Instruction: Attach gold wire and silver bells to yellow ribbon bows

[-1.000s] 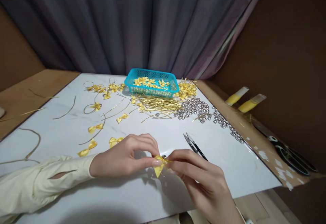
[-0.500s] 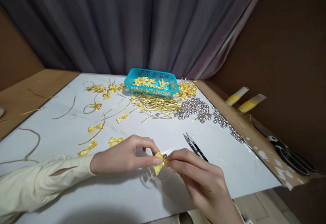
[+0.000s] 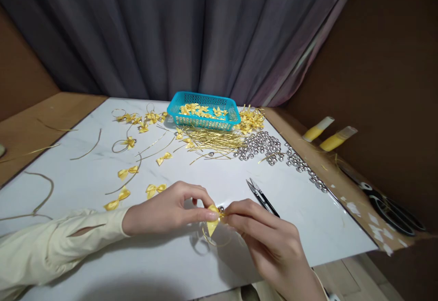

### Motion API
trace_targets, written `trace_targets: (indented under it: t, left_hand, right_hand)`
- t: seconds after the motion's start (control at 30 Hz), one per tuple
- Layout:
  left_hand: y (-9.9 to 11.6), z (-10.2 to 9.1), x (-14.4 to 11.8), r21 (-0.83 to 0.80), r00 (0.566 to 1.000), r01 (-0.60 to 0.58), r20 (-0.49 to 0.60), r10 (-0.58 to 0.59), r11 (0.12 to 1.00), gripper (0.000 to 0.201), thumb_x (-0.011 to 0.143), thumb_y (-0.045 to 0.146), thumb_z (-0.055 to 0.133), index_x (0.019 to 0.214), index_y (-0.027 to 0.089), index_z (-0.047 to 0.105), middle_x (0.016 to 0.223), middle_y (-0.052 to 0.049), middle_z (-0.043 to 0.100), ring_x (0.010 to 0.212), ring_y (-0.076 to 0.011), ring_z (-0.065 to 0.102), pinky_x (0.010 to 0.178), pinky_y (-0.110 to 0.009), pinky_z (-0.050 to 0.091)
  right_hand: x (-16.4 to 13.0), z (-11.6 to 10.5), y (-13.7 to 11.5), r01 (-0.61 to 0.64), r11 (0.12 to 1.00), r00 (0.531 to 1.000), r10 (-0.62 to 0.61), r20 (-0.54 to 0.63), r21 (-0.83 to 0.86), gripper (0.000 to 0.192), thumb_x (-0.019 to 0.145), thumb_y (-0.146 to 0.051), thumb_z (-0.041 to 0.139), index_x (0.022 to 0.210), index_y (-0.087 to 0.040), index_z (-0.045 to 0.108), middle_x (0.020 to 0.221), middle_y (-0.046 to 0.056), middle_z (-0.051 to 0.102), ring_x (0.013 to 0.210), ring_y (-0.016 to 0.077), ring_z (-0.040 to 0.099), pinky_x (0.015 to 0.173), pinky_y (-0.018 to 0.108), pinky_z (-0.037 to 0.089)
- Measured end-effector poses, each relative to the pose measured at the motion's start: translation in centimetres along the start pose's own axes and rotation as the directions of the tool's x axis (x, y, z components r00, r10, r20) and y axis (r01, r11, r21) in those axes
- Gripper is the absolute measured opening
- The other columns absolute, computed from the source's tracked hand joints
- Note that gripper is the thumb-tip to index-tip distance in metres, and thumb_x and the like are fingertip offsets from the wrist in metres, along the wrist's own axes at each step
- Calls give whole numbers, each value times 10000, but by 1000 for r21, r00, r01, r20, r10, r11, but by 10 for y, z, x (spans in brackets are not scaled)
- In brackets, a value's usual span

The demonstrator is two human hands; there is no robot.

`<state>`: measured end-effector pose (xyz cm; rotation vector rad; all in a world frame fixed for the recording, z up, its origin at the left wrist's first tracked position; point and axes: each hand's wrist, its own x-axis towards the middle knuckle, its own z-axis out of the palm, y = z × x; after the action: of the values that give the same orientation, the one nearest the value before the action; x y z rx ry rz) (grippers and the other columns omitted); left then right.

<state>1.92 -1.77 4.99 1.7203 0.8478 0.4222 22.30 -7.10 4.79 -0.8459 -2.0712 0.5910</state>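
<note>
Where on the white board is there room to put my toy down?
Bare white board lies right of the black thread snips, below the silver beads. Another bare patch lies near its far left corner. In front of the blue plastic basket, gold wires and yellow ribbon bows crowd it.

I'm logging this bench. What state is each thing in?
left hand: pinching the yellow bow
right hand: pinching the bow's other side
gold cord: looped under the bow
thread snips: lying flat, untouched
blue basket: upright, holding bows
silver bells: loose in a heap
</note>
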Motion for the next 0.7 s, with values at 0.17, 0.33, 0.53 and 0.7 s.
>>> trace_targets:
  t: [0.17, 0.33, 0.53, 0.7]
  left_hand:
    - [0, 1, 0, 16, 999, 38, -15, -38, 999, 168, 817, 320, 599, 799, 164, 659, 793, 12, 652, 729, -126, 514, 688, -212, 379]
    - [-2, 2, 0, 17, 1000, 23, -20, -23, 1000, 193, 836, 334, 577, 794, 166, 661, 786, 13, 647, 731, -123, 507, 690, -214, 367]
    - [-6, 5, 2, -2, 996, 76, -38, -76, 997, 222, 838, 347, 567, 776, 153, 655, 739, 13, 614, 690, -118, 486, 651, -217, 354]
    - [-31, 1, 18, -174, 985, 144, -66, -157, 974, 201, 794, 323, 593, 844, 128, 579, 692, 11, 570, 668, -128, 511, 652, -236, 389]
  right_hand:
    - [-1, 0, 3, -6, 999, 1000, 6, -23, -34, 309, 830, 13, 399, 916, -153, 645, 935, 100, 630, 839, 134, 620, 711, 203, 520]
    - [0, 0, 6, -109, 994, 987, 105, -124, -26, 254, 842, -23, 443, 854, -157, 658, 900, 86, 645, 787, 132, 627, 656, 203, 507]
    - [-2, 0, 9, -271, 961, 945, 255, -206, -51, 159, 870, -154, 509, 792, -173, 647, 713, 23, 671, 612, 115, 620, 579, 192, 492]
    - [-6, -4, 46, -408, 880, 905, 356, -231, -243, 227, 870, -247, 470, 1034, -151, 594, 677, 21, 685, 560, 131, 634, 518, 204, 483]
